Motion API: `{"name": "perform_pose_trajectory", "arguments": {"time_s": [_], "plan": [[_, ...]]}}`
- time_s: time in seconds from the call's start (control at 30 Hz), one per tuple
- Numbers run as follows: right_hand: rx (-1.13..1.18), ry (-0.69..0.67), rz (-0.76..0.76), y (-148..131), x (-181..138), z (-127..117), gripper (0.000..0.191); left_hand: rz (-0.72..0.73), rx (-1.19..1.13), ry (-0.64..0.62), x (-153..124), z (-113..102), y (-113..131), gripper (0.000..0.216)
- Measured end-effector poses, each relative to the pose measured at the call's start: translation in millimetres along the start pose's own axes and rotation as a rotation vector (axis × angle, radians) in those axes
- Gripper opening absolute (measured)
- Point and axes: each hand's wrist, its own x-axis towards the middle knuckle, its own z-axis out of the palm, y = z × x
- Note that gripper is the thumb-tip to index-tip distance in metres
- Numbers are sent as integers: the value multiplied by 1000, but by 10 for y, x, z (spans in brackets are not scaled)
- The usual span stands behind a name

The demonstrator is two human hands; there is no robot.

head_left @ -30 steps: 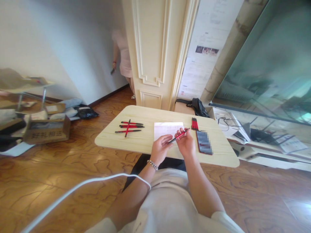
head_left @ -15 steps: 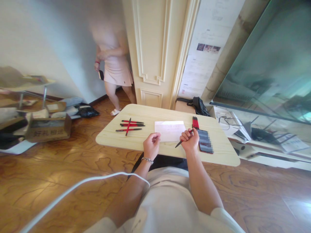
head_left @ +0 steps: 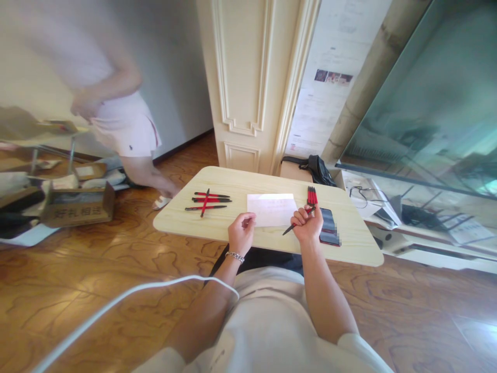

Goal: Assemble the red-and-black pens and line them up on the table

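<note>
My right hand [head_left: 308, 224] is closed around a red and black pen [head_left: 288, 229], its dark tip slanting down to the left over the table. Loosely curled at the lower left corner of a white sheet of paper [head_left: 272, 207] is my left hand [head_left: 242, 228], with nothing visible in its fingers. Left of the paper lie several red and black pens [head_left: 213, 199], one laid crosswise over others. Several more pens [head_left: 312, 195] lie side by side beyond my right hand. A dark phone [head_left: 329, 228] lies just right of that hand, which partly covers it.
The pale wooden table [head_left: 357, 238] has rounded corners. A person [head_left: 128, 124] walks at the left, near an open cardboard box [head_left: 77, 207]. A white cable [head_left: 135, 290] crosses before my left forearm. A black bag [head_left: 320, 170] sits behind the table.
My right hand has shifted slightly to the right with the pen, covering more of the phone's left side. The person has walked left, nearer to me. My left hand stays in place.
</note>
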Motion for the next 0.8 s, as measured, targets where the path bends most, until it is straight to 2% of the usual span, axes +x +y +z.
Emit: {"name": "perform_pose_trajectory", "arguments": {"time_s": [0.23,0.4,0.53,0.7,0.8], "plan": [[-18,6,3,-76,-7,-11,26,1,-27,26,37,-59,22,23],[-7,-36,32,-105,30,75,38,127,354,-10,151,-220,-18,19],[-204,-5,67,8,70,225,33,244,624,-142,215,-256,-98,18],[-577,125,-37,285,98,319,62,307,729,-214,214,-200,-159,13],[-578,50,95,420,109,334,66,309,731,-202,209,-189,-165,13]]}}
